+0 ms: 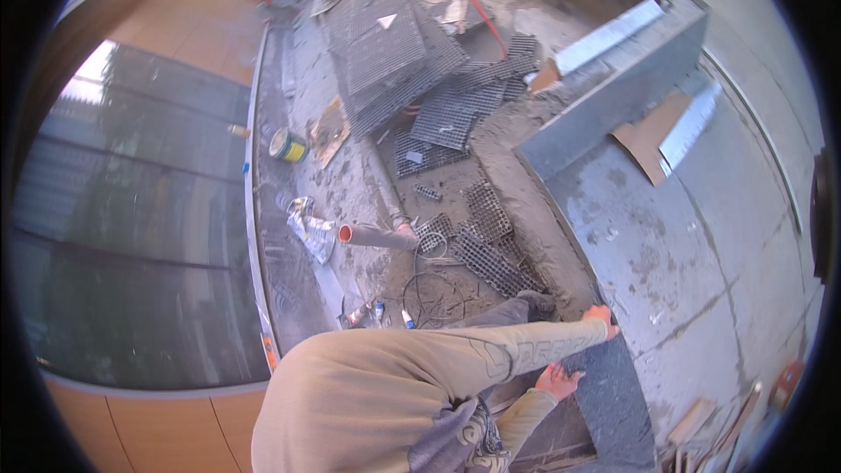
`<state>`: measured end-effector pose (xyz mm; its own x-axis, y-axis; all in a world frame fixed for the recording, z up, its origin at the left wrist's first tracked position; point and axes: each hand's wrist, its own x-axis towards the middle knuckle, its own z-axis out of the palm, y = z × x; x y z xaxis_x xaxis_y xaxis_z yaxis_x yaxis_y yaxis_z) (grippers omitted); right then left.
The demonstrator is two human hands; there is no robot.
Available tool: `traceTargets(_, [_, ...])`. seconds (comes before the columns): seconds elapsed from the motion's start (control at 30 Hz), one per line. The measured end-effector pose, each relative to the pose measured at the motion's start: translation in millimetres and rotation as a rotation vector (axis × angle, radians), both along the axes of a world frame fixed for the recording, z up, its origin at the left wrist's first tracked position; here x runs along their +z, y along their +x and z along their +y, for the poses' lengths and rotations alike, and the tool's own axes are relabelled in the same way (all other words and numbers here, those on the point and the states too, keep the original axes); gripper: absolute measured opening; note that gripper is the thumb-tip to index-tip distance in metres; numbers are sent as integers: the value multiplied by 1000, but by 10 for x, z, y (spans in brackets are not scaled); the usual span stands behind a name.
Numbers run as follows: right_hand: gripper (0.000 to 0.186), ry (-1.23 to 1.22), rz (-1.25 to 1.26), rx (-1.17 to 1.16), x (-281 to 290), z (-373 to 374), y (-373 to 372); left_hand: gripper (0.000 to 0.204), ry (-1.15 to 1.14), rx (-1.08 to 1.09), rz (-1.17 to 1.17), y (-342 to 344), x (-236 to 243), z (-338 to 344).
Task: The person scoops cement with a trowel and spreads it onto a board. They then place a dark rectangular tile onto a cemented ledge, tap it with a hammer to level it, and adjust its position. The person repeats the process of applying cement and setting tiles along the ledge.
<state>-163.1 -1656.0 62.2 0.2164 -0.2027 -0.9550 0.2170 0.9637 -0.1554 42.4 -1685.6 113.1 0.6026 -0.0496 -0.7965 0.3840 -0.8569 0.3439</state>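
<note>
Dusty paving (pixel 701 298) flanks a dark slab (pixel 620 403) at lower right. Left hand (pixel 601 321) curls at its far end; right hand (pixel 558 381), half open, meets its inner edge, grip unclear. Fingertips probably belong clear of the underside. Beyond: pipe (pixel 381 237), grids (pixel 445 118).

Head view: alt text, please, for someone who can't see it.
The left hand and right hand are at the edges of a dark slab. Beyond them, dark grid panels lie piled, with a tin to their left and large glass panes farther left.
</note>
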Motion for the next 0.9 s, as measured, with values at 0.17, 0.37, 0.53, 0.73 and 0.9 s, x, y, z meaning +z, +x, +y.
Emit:
traceTargets(0.17, [67,-61,122,122,245,62,28,58,-52,26,14,-59,135,127])
traceTargets(0.37, [58,62,-118,-76,272,-150,79,67,-121,-47,-58,-5,177,-172])
traceTargets(0.53, [58,-43,21,-68,441,60,405,79,22,-174,-70,230,-68,1])
traceTargets(0.73, [63,-51,69,-146,354,-36,249,51,-49,-174,77,195,-252,-130])
traceTargets(0.9, [62,-52,18,-151,397,-5,238,46,-159,31,99,291,-536,-19])
